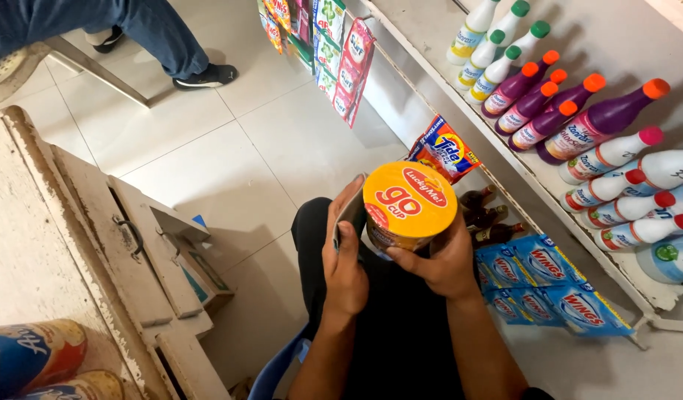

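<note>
Right hand (443, 263) grips the noodle cup (408, 205) (orange lid) — left hand (344, 255) clasps a phone (352, 211).

Round noodle cup with yellow-orange foil lid and red emblem (409, 205): held in the right hand (441, 263). Dark flat phone (351, 213): in the left hand (345, 267), touching the cup's left side, screen not visible. Orange-and-blue detergent sachet (445, 150): just above the cup. Blue sachet packs (549, 285): right of the grip, below the shelf. Purple, orange-capped bottles with pale labels (549, 111) and white bottles with pink or green caps (623, 185): shelf, upper right. Hanging strips of red, green and white sachets (334, 52): well above. Blue-and-gold cans (37, 359): far left.
</note>
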